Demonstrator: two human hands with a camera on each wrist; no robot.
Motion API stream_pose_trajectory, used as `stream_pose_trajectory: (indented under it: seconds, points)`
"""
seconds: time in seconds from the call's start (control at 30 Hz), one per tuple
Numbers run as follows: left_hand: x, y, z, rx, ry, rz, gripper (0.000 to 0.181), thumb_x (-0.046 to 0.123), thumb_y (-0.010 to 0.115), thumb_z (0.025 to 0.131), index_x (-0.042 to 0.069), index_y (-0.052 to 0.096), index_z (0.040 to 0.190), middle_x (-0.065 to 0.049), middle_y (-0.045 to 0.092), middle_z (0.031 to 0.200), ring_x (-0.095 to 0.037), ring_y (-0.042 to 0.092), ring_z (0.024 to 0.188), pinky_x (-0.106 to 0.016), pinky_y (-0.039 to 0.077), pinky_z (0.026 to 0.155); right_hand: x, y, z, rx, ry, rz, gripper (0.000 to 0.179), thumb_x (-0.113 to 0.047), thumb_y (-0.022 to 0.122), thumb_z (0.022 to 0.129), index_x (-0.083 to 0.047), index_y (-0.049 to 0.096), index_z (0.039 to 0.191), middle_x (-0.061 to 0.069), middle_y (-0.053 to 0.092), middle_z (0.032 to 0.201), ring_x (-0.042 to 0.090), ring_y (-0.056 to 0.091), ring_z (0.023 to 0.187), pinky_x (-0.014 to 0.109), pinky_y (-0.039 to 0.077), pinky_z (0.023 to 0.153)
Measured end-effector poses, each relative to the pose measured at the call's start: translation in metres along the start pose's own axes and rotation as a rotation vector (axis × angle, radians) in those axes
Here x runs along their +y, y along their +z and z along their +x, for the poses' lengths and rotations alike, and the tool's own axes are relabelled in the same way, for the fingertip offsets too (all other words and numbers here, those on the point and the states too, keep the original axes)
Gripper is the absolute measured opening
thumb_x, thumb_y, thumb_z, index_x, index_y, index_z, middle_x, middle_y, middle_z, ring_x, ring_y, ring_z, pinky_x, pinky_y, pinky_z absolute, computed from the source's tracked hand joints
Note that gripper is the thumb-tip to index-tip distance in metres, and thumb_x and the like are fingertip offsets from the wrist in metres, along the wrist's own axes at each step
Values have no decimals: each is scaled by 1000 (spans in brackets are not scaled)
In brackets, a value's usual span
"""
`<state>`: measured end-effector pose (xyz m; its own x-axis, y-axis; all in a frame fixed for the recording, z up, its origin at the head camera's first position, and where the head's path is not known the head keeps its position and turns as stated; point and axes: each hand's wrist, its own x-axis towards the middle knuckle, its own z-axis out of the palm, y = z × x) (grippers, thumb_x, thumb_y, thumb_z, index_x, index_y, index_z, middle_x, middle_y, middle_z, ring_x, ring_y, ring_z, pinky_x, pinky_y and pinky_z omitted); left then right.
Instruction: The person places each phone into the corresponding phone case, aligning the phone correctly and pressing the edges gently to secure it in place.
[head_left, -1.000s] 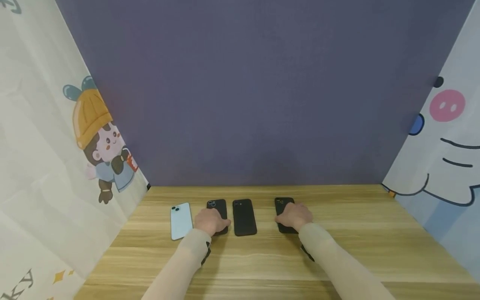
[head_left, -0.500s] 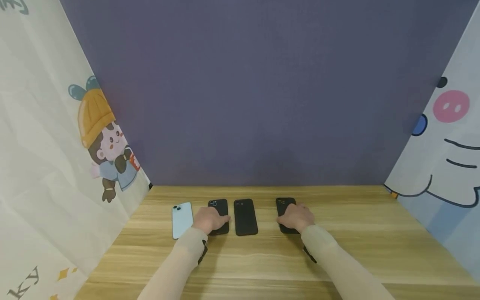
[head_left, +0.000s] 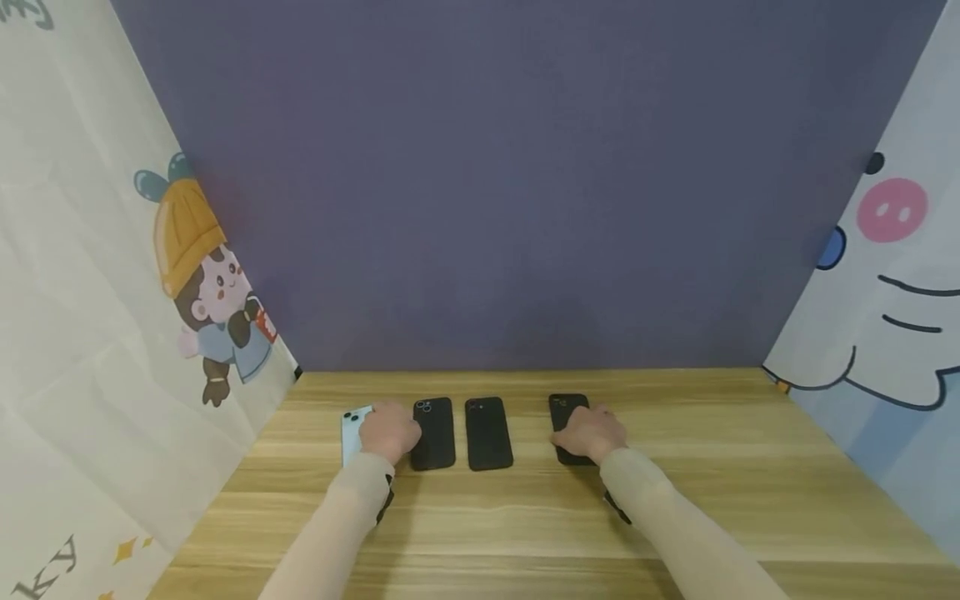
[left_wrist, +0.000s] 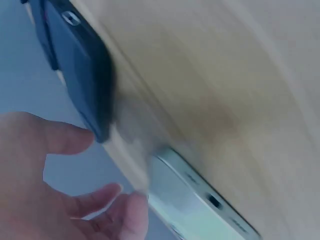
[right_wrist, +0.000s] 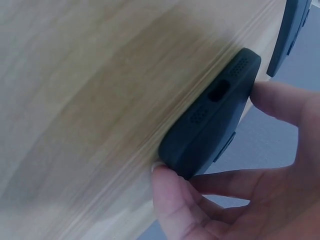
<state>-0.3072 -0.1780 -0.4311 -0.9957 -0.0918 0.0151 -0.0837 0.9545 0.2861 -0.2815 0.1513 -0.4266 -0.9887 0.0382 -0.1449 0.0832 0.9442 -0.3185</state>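
Observation:
Four phones would be too exact a count, so several phones lie back up in a row: a pale blue phone (head_left: 352,437) at the far left, two black phones beside it, the left one (head_left: 433,437) and the middle one (head_left: 489,435), and a rightmost black phone (head_left: 564,410). My left hand (head_left: 390,431) hovers over the pale phone's right side, fingers parted and holding nothing. In the left wrist view its thumb overlaps the corner of the left black phone (left_wrist: 82,70), and its fingertips are at the pale phone (left_wrist: 192,200). My right hand (head_left: 591,433) grips the rightmost phone (right_wrist: 215,110) by its long edges.
The phones lie on a wood-grain table (head_left: 495,533). A dark purple-grey panel (head_left: 480,183) rises behind its back edge. Printed cloths hang on both sides, a cartoon child (head_left: 213,283) on the left one and a pink snout (head_left: 892,210) on the right one.
My left hand has moved left, off the left black phone and over to the pale one, uncovering the black phone. My right hand stays on the rightmost phone.

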Motion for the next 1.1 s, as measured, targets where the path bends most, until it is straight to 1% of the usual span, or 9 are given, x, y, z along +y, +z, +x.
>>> stream_pose_trajectory:
  seconds: [0.1, 0.17, 0.23, 0.33, 0.43, 0.57, 0.77, 0.9, 1.1]
  points:
    - [-12, -1, 1, 29, -26, 33, 36, 19, 58, 92, -15, 62, 103, -36, 52, 106, -39, 58, 80, -48, 55, 63, 0, -1, 0, -2, 3, -3, 45, -45, 70, 92, -1, 73, 104, 40, 47, 135, 51, 54, 111, 58, 53, 78]
    - [-17, -2, 4, 28, -54, 61, 44, 20, 60, 91, -20, 59, 108, -34, 52, 100, -41, 56, 85, -48, 55, 67, 2, -2, 5, -3, 0, -9, 45, -46, 70, 91, -3, 74, 102, 39, 48, 134, 50, 55, 110, 58, 53, 77]
    - [-22, -4, 7, 19, -101, 82, 49, 24, 62, 90, -21, 58, 108, -33, 51, 95, -41, 55, 87, -47, 54, 69, 5, -3, 10, -3, -7, -15, 45, -46, 70, 91, -3, 74, 101, 38, 50, 133, 49, 55, 110, 57, 53, 76]
    - [-27, -8, 9, -2, -177, 93, 54, 32, 66, 87, -20, 59, 99, -30, 51, 89, -36, 54, 82, -42, 51, 64, 7, -3, 19, 2, -18, -23, 50, -48, 71, 90, 0, 74, 105, 36, 52, 129, 48, 56, 109, 55, 54, 75]
    - [-31, -12, 10, -28, -214, 91, 54, 39, 67, 85, -15, 60, 86, -26, 51, 83, -31, 55, 75, -36, 50, 57, 10, -4, 26, 7, -24, -31, 55, -49, 72, 90, 3, 72, 109, 35, 54, 125, 46, 56, 105, 54, 54, 75]
    - [-30, -18, 9, -69, -208, 78, 49, 41, 65, 86, -7, 63, 82, -20, 54, 78, -27, 56, 68, -33, 50, 50, 14, -6, 34, 7, -26, -36, 52, -48, 72, 90, 2, 73, 106, 33, 56, 122, 42, 57, 100, 53, 53, 74]
    - [-33, -25, 4, -119, -202, -6, 48, 36, 63, 87, -11, 67, 97, -17, 60, 80, -29, 57, 72, -33, 49, 57, 10, -7, 34, 4, -39, -37, 52, -47, 71, 92, 2, 73, 107, 33, 56, 120, 42, 57, 98, 54, 54, 75]
    - [-36, -24, 4, -111, -207, -51, 50, 36, 63, 85, -11, 67, 99, -18, 59, 82, -30, 56, 75, -34, 48, 60, 9, -5, 33, 7, -29, -32, 52, -48, 71, 92, 2, 73, 107, 32, 55, 116, 39, 57, 93, 51, 54, 71]
    - [-42, -29, 0, -88, -200, -101, 53, 40, 66, 82, -7, 67, 105, -18, 60, 85, -30, 56, 77, -35, 48, 62, 11, -3, 34, 23, -43, -9, 48, -48, 71, 91, -1, 74, 97, 30, 56, 115, 36, 57, 88, 48, 53, 66]
